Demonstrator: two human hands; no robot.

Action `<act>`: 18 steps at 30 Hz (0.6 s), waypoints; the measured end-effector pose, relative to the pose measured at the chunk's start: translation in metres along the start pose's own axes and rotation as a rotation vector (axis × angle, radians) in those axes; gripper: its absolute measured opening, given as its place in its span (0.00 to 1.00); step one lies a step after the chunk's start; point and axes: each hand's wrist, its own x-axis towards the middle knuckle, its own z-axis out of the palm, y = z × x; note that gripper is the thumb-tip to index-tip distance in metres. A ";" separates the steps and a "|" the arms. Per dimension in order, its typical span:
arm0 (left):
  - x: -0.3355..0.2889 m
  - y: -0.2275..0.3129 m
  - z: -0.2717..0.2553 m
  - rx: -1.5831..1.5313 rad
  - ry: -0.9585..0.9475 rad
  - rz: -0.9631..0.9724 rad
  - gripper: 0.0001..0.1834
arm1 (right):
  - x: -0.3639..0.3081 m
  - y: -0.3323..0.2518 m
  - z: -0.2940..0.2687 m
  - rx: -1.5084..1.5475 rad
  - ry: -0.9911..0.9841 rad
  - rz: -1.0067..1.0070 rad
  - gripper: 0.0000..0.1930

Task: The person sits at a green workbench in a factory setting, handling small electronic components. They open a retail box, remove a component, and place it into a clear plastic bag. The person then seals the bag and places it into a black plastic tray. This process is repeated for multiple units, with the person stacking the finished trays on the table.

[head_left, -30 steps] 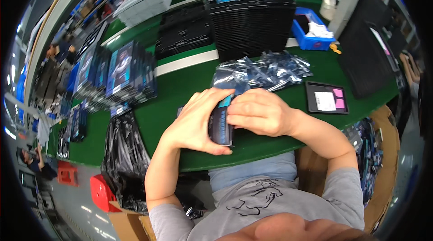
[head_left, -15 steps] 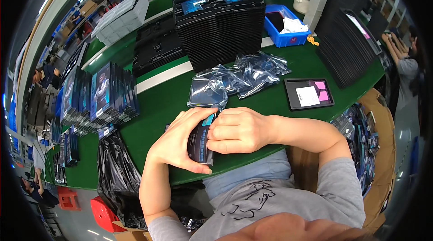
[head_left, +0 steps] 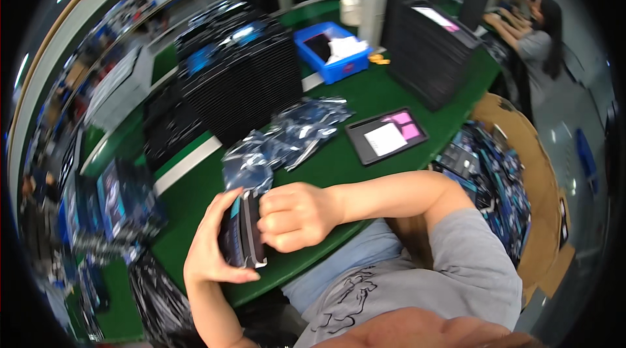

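My left hand (head_left: 207, 250) is wrapped round a dark flat box (head_left: 236, 234) with blue print, standing on edge near the table's front. Its thumb is at the near end and its fingers reach over the far end. Against the box's right side my right hand (head_left: 293, 217) is closed, its fingers curled in; whatever they pinch is hidden. Just beyond the box lie several shiny silver-grey plastic bags (head_left: 290, 133). To their right sits a shallow black tray (head_left: 356, 145) with a white paper (head_left: 385, 139) and pink pieces (head_left: 409, 130) in it.
Tall stacks of black trays (head_left: 241, 77) (head_left: 427, 61) stand behind. A blue bin (head_left: 334, 69) is between them. Printed boxes (head_left: 127, 198) pile up at the left, above a black plastic bag (head_left: 160, 292). A large carton (head_left: 538, 185) of packages stands right. A person (head_left: 538, 48) works beyond.
The view has swung to the right, so the table's things appear farther left. The box is turned, showing more of its right side. Both hands stay at it.
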 end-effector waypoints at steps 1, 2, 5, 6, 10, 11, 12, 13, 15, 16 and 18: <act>-0.001 0.000 0.001 -0.031 0.012 -0.019 0.66 | 0.002 0.001 0.004 0.022 0.019 0.018 0.08; -0.002 -0.002 -0.001 0.013 0.013 0.006 0.66 | 0.003 0.003 0.008 0.022 0.043 0.054 0.10; 0.001 -0.002 -0.002 0.148 -0.006 -0.033 0.63 | 0.006 0.004 0.007 0.130 0.122 0.171 0.21; 0.003 -0.007 -0.005 0.243 -0.067 0.057 0.63 | 0.008 0.005 0.004 0.160 0.065 0.178 0.22; 0.006 -0.007 -0.004 0.354 -0.129 0.073 0.64 | 0.003 0.011 0.009 0.279 -0.125 0.160 0.26; 0.002 -0.005 -0.002 0.282 -0.025 -0.053 0.64 | -0.002 0.014 0.012 0.303 -0.164 0.146 0.26; 0.001 -0.001 -0.003 0.316 0.009 -0.089 0.65 | -0.007 0.016 0.011 0.271 -0.165 0.156 0.26; 0.000 0.002 -0.005 0.351 0.044 -0.126 0.65 | -0.008 0.018 0.009 0.259 -0.150 0.177 0.23; 0.001 0.003 -0.005 0.398 0.088 -0.146 0.66 | -0.014 0.025 0.007 0.281 -0.137 0.231 0.20; 0.002 0.003 -0.004 0.417 0.105 -0.145 0.65 | -0.013 0.025 0.005 0.254 -0.126 0.284 0.14; 0.004 0.005 0.001 0.495 0.105 -0.145 0.65 | -0.014 0.020 0.008 0.240 -0.202 0.407 0.10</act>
